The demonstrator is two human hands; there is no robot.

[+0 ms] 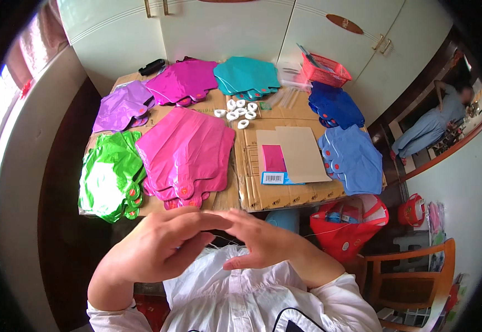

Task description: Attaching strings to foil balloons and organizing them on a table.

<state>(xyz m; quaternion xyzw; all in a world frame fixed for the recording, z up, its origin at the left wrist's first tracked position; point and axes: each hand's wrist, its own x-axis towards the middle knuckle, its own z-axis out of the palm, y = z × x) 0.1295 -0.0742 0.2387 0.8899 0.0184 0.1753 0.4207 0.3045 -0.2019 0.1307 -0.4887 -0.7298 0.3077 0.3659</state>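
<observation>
My left hand and my right hand meet in front of my chest, below the table's near edge, fingertips overlapping. Neither hand shows anything in it; a thin thread may run near the right hand, too fine to tell. Closest to them on the cardboard-covered table lies a stack of pink foil balloons, with a green stack to its left. A tan card sheet with a pink packet lies to the right.
Purple, magenta, teal, dark blue and light blue balloon stacks ring the table. Several white tape rolls sit mid-table, a red basket far right. A red bag and wooden chair stand right. A person sits beyond.
</observation>
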